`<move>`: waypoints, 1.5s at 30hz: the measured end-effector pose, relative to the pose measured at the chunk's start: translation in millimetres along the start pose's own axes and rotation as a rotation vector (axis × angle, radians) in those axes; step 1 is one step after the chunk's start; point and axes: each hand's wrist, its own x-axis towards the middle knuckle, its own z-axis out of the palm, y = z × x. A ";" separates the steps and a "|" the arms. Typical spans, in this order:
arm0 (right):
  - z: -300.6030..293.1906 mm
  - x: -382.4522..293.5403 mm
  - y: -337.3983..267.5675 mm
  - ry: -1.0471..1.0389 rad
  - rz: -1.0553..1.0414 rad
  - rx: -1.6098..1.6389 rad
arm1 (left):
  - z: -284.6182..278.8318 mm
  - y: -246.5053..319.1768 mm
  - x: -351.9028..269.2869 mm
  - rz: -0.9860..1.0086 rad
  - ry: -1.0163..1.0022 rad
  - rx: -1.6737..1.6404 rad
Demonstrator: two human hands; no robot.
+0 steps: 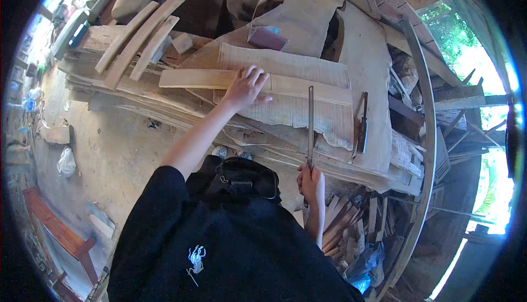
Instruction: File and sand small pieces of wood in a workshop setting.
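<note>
A long, slightly curved pale wooden strip (193, 79) lies across a rough-edged board (284, 61) on the stacked planks. A thin dark line crosses the strip to the right of my left hand (246, 88). That hand is over the strip, its fingers spread and slightly bent, the thumb towards the near edge; whether it presses on the wood is hard to tell. My right hand (311, 181) grips the lower end of a long narrow metal file (310, 125), which points away from me. Its handle is mostly hidden by the fingers. A slim dark-handled tool (362, 131) lies to the right.
Several curved wooden pieces (144, 40) rest at the left on the plank stack (136, 96). A purple sanding block or box (268, 38) sits behind the board. A long bent wooden strip (428, 108) arcs down the right side. Wood offcuts (339, 223) are piled below.
</note>
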 end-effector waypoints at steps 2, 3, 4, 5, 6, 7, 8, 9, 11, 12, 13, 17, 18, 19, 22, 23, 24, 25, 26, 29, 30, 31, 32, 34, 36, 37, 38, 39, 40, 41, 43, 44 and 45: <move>-10.8 4.8 -9.6 0.008 -0.031 0.004 | 3.8 3.9 -1.3 -0.073 -0.057 0.035; -14.2 8.6 -11.8 0.002 -0.042 0.017 | 3.6 5.4 -0.9 -0.150 -0.115 0.052; -18.1 12.2 -13.3 -0.008 -0.100 -0.024 | 2.9 6.6 -1.6 -0.145 -0.113 0.070; -20.4 14.5 -14.4 -0.017 -0.158 -0.065 | 1.9 7.9 -3.5 -0.145 -0.138 0.095; -22.5 19.0 -12.0 -0.034 -0.179 -0.066 | 3.2 12.2 -2.7 -0.143 -0.161 0.116; -24.3 20.9 -14.9 -0.044 -0.197 -0.059 | 4.5 13.4 -6.5 -0.151 -0.180 0.145; -26.2 22.1 -18.4 -0.075 -0.244 -0.095 | 9.3 15.2 -15.1 -0.139 -0.157 0.194; -29.4 25.3 -20.3 -0.093 -0.286 -0.127 | 11.3 24.1 -16.4 -0.132 -0.151 0.207; -30.3 41.7 -14.2 -0.123 -0.323 -0.147 | 13.2 41.9 -23.7 -0.110 -0.141 0.275; -30.3 47.3 -10.9 -0.148 -0.343 -0.179 | 13.4 49.6 -25.2 -0.116 -0.143 0.290; -30.3 50.8 -13.2 -0.160 -0.352 -0.177 | 13.3 58.3 -25.4 -0.101 -0.078 0.363; -22.3 65.6 -12.8 -0.204 -0.499 -0.292 | 12.8 65.6 -26.4 -0.119 0.031 0.481; -20.5 70.4 -10.9 -0.199 -0.550 -0.338 | 12.3 66.0 -24.0 -0.133 0.035 0.491; -19.4 74.2 -10.1 -0.209 -0.560 -0.344 | 11.7 65.9 -22.0 -0.139 0.046 0.494; -14.9 79.5 -13.0 -0.261 -0.532 -0.351 | 3.3 66.2 -13.2 -0.164 0.048 0.483; -14.7 81.1 -16.4 -0.259 -0.536 -0.341 | -0.8 67.0 -10.6 -0.172 0.039 0.459; -12.6 82.0 -19.9 -0.249 -0.537 -0.325 | -4.7 67.3 -8.6 -0.168 0.036 0.464; -9.2 83.2 -23.3 -0.249 -0.536 -0.316 | -9.1 68.3 -6.6 -0.194 -0.004 0.409; -5.5 84.7 -27.1 -0.225 -0.571 -0.294 | -12.1 69.4 -4.7 -0.217 -0.045 0.352; 5.3 88.7 -38.4 -0.195 -0.637 -0.265 | -9.4 73.8 -7.2 -0.318 0.024 0.394; 10.1 90.5 -39.1 -0.191 -0.660 -0.245 | -9.2 75.2 -3.5 -0.299 0.016 0.397; 14.5 91.6 -38.5 -0.185 -0.682 -0.224 | -8.2 77.4 1.6 -0.395 0.032 0.384; 18.5 92.5 -36.7 -0.172 -0.675 -0.206 | -7.9 79.3 5.8 -0.491 0.047 0.371; 26.6 95.0 -36.7 -0.138 -0.636 -0.273 | -5.9 80.3 6.9 -0.457 0.070 0.403; 33.0 93.5 -35.2 -0.114 -0.641 -0.279 | -5.9 81.6 4.1 -0.393 0.140 0.431; 34.3 92.7 -33.9 -0.099 -0.648 -0.301 | -5.3 82.5 3.5 -0.383 0.141 0.429; 34.7 91.8 -33.2 -0.089 -0.646 -0.296 | -4.5 83.3 3.5 -0.388 0.144 0.440; 35.8 90.5 -32.4 -0.063 -0.678 -0.293 | -4.7 83.8 2.7 -0.395 0.148 0.453; 36.1 89.8 -31.2 -0.037 -0.711 -0.290 | -4.8 84.3 2.1 -0.389 0.150 0.451; 35.4 90.4 -28.9 -0.031 -0.712 -0.288 | -4.6 84.7 1.8 -0.392 0.151 0.451; 37.2 90.7 -25.8 -0.035 -0.677 -0.319 | -5.4 83.8 -0.4 -0.394 0.150 0.455; 38.0 91.0 -24.8 -0.035 -0.679 -0.316 | -4.8 83.9 -0.6 -0.384 0.153 0.471; 36.8 88.6 -26.0 -0.037 -0.676 -0.340 | -4.1 84.3 -1.3 -0.377 0.155 0.486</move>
